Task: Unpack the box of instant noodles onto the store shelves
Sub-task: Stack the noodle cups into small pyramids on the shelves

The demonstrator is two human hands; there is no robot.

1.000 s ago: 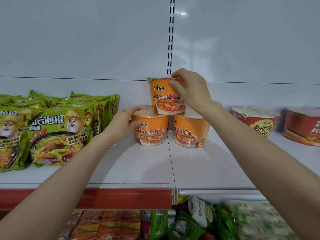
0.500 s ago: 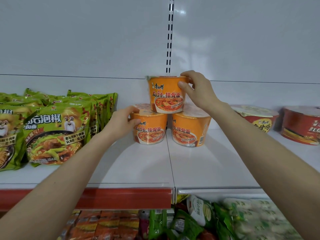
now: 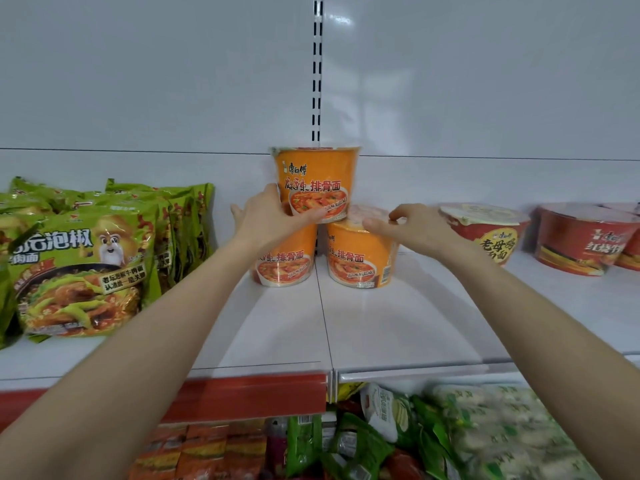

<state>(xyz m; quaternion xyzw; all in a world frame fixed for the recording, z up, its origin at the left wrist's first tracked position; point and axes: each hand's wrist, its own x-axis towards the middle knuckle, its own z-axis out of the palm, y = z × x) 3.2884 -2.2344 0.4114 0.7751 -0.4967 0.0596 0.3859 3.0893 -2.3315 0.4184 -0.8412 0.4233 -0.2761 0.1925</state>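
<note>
Three orange noodle cups stacked pyramid-style on the white shelf (image 3: 346, 323). My left hand (image 3: 273, 216) wraps the base of the top cup (image 3: 317, 183), thumb across the front. That one sits upright on the lower-left cup (image 3: 287, 265) and lower-right cup (image 3: 360, 258). My right hand (image 3: 412, 226) rests loosely on the lower-right cup's lid, fingers relaxed, gripping nothing. Green noodle packs (image 3: 79, 271) stand to the left, red bowls (image 3: 488, 233) to the right.

Left hand (image 3: 266, 216) gripping top orange cup (image 3: 317, 181), right hand (image 3: 412, 226) at lower right cup (image 3: 360, 258), white shelf (image 3: 381, 323)
</note>
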